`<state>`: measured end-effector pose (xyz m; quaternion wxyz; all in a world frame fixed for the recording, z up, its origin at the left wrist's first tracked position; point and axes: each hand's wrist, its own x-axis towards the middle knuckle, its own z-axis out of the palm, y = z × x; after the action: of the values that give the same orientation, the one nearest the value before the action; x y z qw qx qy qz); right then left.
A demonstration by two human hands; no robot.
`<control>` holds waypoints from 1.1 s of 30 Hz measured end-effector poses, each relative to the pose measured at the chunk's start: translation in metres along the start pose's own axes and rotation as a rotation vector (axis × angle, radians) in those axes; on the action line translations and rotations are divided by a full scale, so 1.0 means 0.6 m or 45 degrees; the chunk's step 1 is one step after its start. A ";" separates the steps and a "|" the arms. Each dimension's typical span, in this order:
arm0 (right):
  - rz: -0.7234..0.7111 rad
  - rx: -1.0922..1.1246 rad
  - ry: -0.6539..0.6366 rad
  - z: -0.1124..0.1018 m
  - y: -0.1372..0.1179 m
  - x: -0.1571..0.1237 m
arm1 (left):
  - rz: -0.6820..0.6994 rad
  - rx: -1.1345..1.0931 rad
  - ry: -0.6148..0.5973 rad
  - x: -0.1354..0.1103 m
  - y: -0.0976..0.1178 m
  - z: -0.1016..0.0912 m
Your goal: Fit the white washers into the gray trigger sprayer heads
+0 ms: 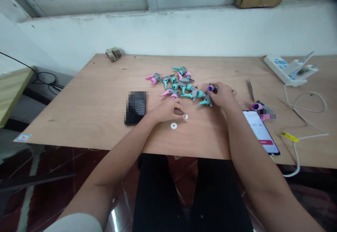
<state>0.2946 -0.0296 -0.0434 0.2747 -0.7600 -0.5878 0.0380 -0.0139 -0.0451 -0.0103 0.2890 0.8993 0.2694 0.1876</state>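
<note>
My left hand [168,110] rests low over the table, thumb and forefinger curled around a flat white washer [185,116] at their tips. A second white washer [173,126] lies just below that hand. My right hand [223,94] is closed on a grey spray trigger head with a pink collar [210,88], whose blue inside faces left. Between and beyond both hands spreads a loose pile of grey spray trigger heads [181,84] with teal or pink levers and collars. One with a teal lever [206,100] lies right beside my right fingers.
A dark phone [136,108] lies left of my left hand. Beside my right forearm are a lit phone [260,131], a pink-collared trigger head [259,107] and tweezers [250,89]. A power strip [283,71] with white cables stands far right. Small blocks [113,54] sit back left.
</note>
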 end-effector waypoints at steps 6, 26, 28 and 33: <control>-0.116 0.337 0.388 0.008 -0.001 0.011 | -0.013 0.012 0.020 0.001 0.009 0.003; -0.792 0.961 0.003 0.019 -0.152 -0.094 | 0.087 -0.272 1.032 0.005 0.004 -0.002; -0.842 1.008 -0.071 0.020 -0.162 -0.102 | 0.084 -0.240 1.029 0.005 0.003 -0.002; -0.898 1.054 -0.182 0.022 -0.167 -0.106 | 0.060 -0.318 0.911 0.009 -0.004 -0.001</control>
<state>0.1825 -0.0668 -0.0250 0.5062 -0.3409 -0.7601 0.2233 -0.0112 -0.0400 -0.0103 0.2796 0.7407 0.3077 0.5278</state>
